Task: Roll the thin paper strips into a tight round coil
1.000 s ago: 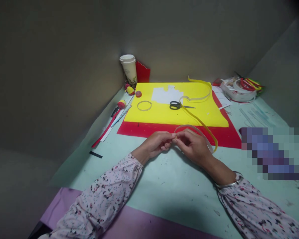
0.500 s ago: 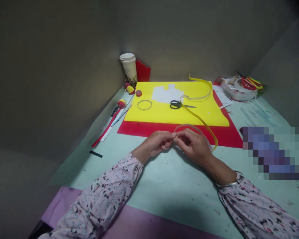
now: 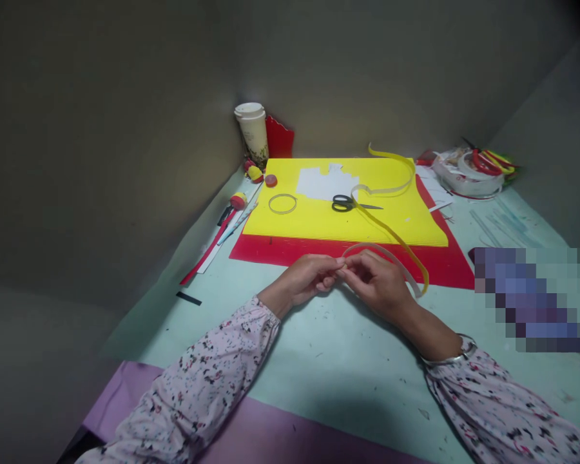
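The left hand and right hand pinch the long, thin, curly yellow strip with fingertips close together. It loops over the flat red sheet, then the yellow sheet, by the black-handled metal scissors. A white cup stands behind.

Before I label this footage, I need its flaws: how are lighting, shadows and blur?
Head view: grey walls dim; soft shadow on the pale-green table below the left hand and right hand, both reasonably sharp; square pixel blocks mask a purplish item at right.
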The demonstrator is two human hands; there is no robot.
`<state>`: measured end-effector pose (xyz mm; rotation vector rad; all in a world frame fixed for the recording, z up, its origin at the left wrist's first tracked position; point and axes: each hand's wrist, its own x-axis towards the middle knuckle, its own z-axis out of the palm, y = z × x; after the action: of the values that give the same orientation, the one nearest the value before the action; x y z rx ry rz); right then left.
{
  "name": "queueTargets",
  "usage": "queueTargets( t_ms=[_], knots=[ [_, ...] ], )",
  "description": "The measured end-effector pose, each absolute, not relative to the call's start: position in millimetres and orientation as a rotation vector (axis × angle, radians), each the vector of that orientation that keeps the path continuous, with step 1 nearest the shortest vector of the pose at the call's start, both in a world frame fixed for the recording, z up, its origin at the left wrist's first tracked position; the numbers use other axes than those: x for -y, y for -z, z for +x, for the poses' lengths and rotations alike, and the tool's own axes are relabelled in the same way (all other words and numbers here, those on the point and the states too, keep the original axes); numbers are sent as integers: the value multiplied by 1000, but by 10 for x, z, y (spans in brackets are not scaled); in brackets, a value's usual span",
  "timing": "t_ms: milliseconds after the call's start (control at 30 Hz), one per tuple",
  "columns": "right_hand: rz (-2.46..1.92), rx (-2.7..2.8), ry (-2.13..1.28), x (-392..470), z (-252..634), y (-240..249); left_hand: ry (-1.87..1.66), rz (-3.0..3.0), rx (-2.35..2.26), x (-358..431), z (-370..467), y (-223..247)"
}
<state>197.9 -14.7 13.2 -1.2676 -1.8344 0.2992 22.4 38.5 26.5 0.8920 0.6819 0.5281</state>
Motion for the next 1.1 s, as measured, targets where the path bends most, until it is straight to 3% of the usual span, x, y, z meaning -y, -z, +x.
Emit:
queueTargets(
  t_ms=[1100],
  knots=[
    [-1295, 1823, -221, 137, 1962, -139, -569, 861, -686, -386, 236, -258]
  ],
)
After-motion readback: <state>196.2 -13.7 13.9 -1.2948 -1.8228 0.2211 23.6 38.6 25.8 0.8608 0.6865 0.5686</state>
